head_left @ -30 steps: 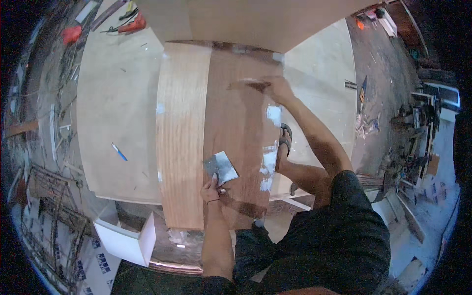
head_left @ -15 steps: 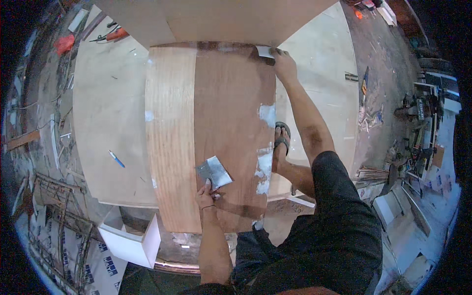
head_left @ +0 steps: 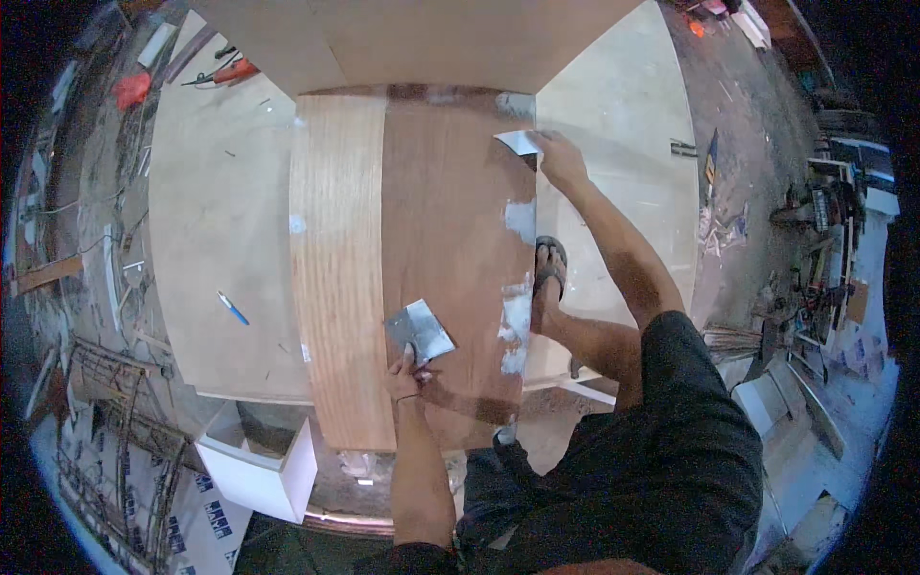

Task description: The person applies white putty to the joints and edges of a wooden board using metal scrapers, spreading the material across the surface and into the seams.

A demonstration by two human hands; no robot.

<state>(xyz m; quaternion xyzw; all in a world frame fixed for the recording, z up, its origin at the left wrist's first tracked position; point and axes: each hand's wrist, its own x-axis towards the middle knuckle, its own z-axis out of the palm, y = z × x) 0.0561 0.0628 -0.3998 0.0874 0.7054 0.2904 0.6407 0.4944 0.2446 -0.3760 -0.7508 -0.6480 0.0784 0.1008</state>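
My right hand (head_left: 559, 158) pinches a thin, flat, pale scraper (head_left: 517, 142) over the right edge of a brown wood panel (head_left: 446, 220), close to its far end. My left hand (head_left: 404, 374) grips a square metal-grey plate (head_left: 419, 332) above the panel's near part, thumb on top. Whitish filler covers part of the plate. A pale filler patch (head_left: 516, 103) lies at the panel's far right corner. Other whitish patches (head_left: 518, 220) run down the right edge. Whether the scraper touches the wood, I cannot tell.
A lighter wood strip (head_left: 337, 268) adjoins the panel on the left. Beyond stands an upright board (head_left: 460, 43). A blue-and-white pen (head_left: 232, 308) and a red power tool (head_left: 230, 72) lie on the left board. A white open box (head_left: 257, 465) stands near left. My foot (head_left: 550, 264) is at right.
My right hand has drawn the scraper back toward me from the far right corner, uncovering the pale filler patch there. My left hand holds the plate nearly in place.
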